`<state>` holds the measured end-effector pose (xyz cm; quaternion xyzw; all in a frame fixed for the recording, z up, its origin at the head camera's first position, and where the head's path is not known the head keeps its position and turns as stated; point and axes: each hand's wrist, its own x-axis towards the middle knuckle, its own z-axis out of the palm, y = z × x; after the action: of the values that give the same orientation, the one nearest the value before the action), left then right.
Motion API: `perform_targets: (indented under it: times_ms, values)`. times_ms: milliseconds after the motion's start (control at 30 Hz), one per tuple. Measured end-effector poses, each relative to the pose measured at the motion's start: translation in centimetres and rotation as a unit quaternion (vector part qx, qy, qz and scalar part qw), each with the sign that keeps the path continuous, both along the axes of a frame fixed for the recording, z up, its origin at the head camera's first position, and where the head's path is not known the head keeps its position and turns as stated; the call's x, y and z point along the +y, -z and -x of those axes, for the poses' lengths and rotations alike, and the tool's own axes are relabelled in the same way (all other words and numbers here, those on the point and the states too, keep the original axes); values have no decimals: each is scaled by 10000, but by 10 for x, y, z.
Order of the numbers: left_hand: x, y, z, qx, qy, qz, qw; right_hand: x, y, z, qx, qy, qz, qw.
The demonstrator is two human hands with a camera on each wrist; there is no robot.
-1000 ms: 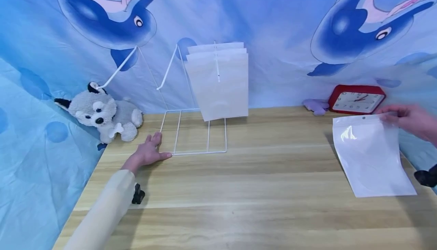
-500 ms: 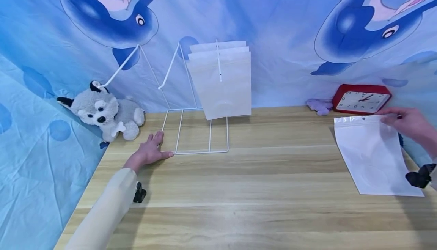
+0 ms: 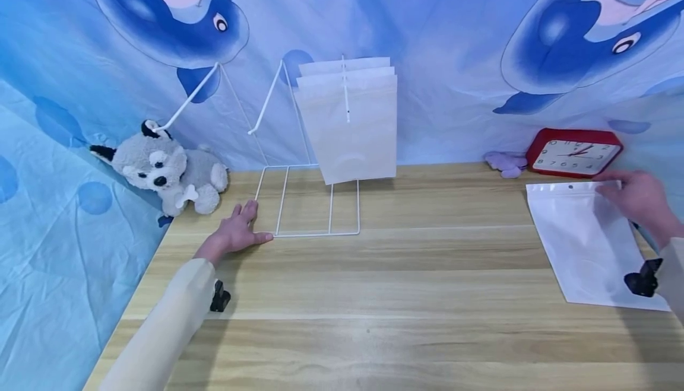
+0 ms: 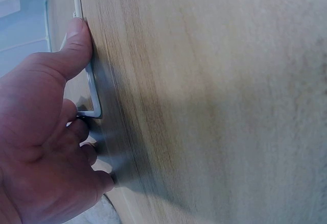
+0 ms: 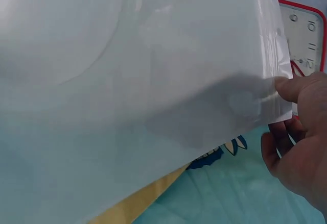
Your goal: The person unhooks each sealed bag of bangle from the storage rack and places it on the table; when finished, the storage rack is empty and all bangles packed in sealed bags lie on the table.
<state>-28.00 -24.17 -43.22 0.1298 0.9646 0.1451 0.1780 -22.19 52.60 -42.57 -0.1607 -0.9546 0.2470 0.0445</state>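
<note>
A white wire display rack point(image 3: 317, 235) with slanted hooks stands at the back left of the wooden table. My left hand point(image 3: 235, 234) grips its front left corner. In the left wrist view my thumb point(image 4: 79, 43) presses the front wire point(image 4: 93, 89), with the fingers curled by the side wire. Several white bags point(image 3: 369, 136) hang from the right hook. At the right, my right hand point(image 3: 643, 201) pinches the top right corner of a white zip bag point(image 3: 582, 242) with a hang hole. The right wrist view shows a round outline on the bag point(image 5: 168, 96).
Behind the right hand leans a red clock point(image 3: 574, 153), with a small purple toy point(image 3: 506, 164) beside it. A grey plush dog point(image 3: 160, 165) sits left of the rack, under its left hook. A blue dolphin-print cloth point(image 3: 427, 53) hangs behind the table point(image 3: 374, 296).
The head view has shifted slightly. My right forearm and sleeve have come farther into view from the right, the hand still on the bag's corner. The left hand stays on the rack corner.
</note>
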Motion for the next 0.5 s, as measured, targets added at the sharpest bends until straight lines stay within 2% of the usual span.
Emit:
perform_targets:
  times_ms: [167, 333, 500]
  values:
    - [1, -1, 2, -20, -24, -13, 10000, -1, 3, 2, -86, 168, -19, 9998]
    - [0, -1, 2, -26, -51, -33, 10000, -5, 6, 4, -132, 195, -294, 9993]
    - [-1, 0, 2, -75, -64, -14, 10000, -8, 8, 8, -249, 173, -253, 9992]
